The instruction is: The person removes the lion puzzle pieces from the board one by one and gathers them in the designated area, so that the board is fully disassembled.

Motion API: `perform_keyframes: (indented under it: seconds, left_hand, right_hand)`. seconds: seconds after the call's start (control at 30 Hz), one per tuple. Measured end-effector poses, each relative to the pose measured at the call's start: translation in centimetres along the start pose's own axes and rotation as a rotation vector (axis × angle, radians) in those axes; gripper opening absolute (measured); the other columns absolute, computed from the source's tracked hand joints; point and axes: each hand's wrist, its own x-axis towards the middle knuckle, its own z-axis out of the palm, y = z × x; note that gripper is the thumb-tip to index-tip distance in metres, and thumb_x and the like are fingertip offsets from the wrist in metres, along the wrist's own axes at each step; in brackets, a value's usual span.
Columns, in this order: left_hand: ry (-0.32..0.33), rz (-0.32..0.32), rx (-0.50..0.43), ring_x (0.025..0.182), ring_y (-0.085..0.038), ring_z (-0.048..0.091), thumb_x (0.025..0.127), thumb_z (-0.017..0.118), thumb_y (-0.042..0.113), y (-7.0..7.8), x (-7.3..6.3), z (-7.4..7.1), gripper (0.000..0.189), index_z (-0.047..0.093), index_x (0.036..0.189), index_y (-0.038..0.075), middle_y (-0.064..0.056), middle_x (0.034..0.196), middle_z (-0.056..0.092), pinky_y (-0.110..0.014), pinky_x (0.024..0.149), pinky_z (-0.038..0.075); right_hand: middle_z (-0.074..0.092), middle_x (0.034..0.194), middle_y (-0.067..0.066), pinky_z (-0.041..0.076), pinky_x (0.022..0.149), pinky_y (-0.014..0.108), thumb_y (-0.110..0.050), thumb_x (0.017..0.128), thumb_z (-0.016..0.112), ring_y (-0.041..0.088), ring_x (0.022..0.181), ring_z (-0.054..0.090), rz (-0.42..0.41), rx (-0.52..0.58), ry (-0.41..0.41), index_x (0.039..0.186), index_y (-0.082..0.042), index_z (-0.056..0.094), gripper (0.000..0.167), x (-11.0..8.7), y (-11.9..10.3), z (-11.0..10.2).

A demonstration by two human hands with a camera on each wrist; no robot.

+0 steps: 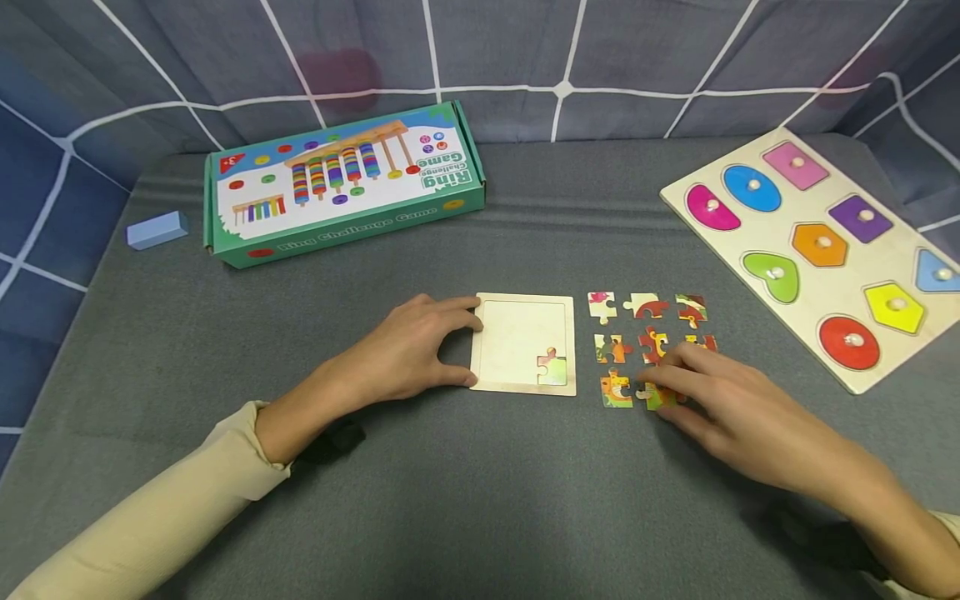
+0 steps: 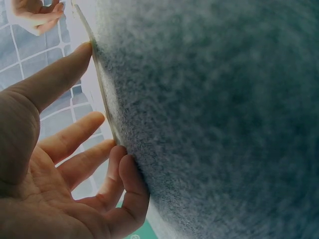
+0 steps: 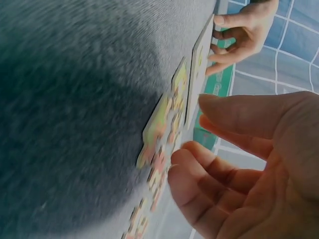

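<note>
A square wooden puzzle tray (image 1: 510,342) lies flat, with one green-and-pink jigsaw piece (image 1: 553,371) in its lower right corner. My left hand (image 1: 416,346) touches the tray's left edge, thumb near the lower corner and fingertips near the upper one. To the right of the tray, several loose jigsaw pieces lie in rows, among them an orange-and-green piece (image 1: 617,390). My right hand (image 1: 723,408) is over the lower right pieces, its fingertips beside a green jigsaw piece (image 1: 660,396) that they partly hide. In the right wrist view, nothing shows between that thumb (image 3: 214,112) and the fingers.
Behind the tray stands a green Ring Challenge Game box (image 1: 345,183), with a light blue block (image 1: 157,231) to its left. A wooden shape board (image 1: 810,287) with knobbed coloured shapes lies at the right. Grey cloth (image 1: 450,500) covers the surface, and checked fabric (image 1: 495,50) hangs behind.
</note>
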Motion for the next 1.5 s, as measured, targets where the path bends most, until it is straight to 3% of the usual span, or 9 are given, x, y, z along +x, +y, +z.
perform_keyframes:
  seconds: [0.27, 0.5, 0.67, 0.93, 1.2, 1.5]
  left_hand:
    - [-0.004, 0.001, 0.004, 0.117, -0.029, 0.052, 0.076, 0.087, 0.033, 0.0, 0.1, 0.0, 0.057, 0.066, 0.125, 0.010, -0.009, 0.148, 0.048, -0.047, 0.098, 0.038]
    - [0.004, 0.011, 0.002, 0.116, -0.029, 0.053, 0.076, 0.087, 0.033, 0.0, 0.1, 0.0, 0.057, 0.067, 0.124, 0.009, -0.009, 0.148, 0.048, -0.046, 0.098, 0.038]
    - [0.001, 0.008, 0.007, 0.114, -0.029, 0.053, 0.076, 0.086, 0.034, 0.0, 0.2, 0.0, 0.057, 0.066, 0.125, 0.010, -0.008, 0.148, 0.048, -0.046, 0.097, 0.039]
    - [-0.005, 0.006, 0.008, 0.115, -0.029, 0.053, 0.077, 0.086, 0.034, 0.1, 0.1, -0.1, 0.058, 0.066, 0.125, 0.010, -0.009, 0.148, 0.047, -0.047, 0.098, 0.038]
    - [-0.001, 0.006, 0.001, 0.114, -0.029, 0.053, 0.077, 0.086, 0.033, 0.0, 0.0, -0.1, 0.057, 0.066, 0.125, 0.009, -0.009, 0.148, 0.048, -0.046, 0.097, 0.039]
    - [0.000, -0.001, -0.001, 0.113, -0.029, 0.052, 0.077, 0.087, 0.033, 0.0, 0.0, -0.1, 0.057, 0.066, 0.125, 0.010, -0.009, 0.148, 0.048, -0.047, 0.097, 0.039]
  right_hand:
    - [0.057, 0.101, -0.010, 0.043, 0.062, 0.024, -0.008, 0.080, 0.080, 0.002, 0.074, 0.048, -0.007, 0.079, 0.012, 0.116, -0.016, 0.070, 0.038, 2.4, -1.5, 0.5]
    - [0.058, 0.108, -0.004, 0.043, 0.065, 0.027, -0.010, 0.084, 0.078, 0.007, 0.079, 0.049, -0.018, 0.172, -0.066, 0.122, -0.012, 0.067, 0.039, 5.2, -2.8, 1.7]
    - [0.057, 0.113, -0.003, 0.044, 0.069, 0.030, -0.015, 0.086, 0.078, 0.009, 0.081, 0.051, 0.021, 0.234, -0.131, 0.125, -0.015, 0.065, 0.041, 6.6, -3.5, 2.2]
    - [0.055, 0.114, -0.001, 0.045, 0.067, 0.030, -0.017, 0.086, 0.077, 0.008, 0.073, 0.051, 0.098, 0.282, -0.202, 0.126, -0.012, 0.062, 0.043, 7.5, -3.6, 2.4]
    - [0.051, 0.104, 0.000, 0.042, 0.063, 0.028, -0.015, 0.084, 0.079, 0.009, 0.073, 0.047, 0.124, 0.252, -0.208, 0.131, -0.006, 0.060, 0.051, 8.0, -3.8, 2.8]
    - [0.049, 0.101, 0.000, 0.041, 0.063, 0.030, -0.014, 0.080, 0.083, 0.011, 0.073, 0.045, 0.151, 0.232, -0.181, 0.111, -0.009, 0.069, 0.034, 8.3, -4.0, 3.1]
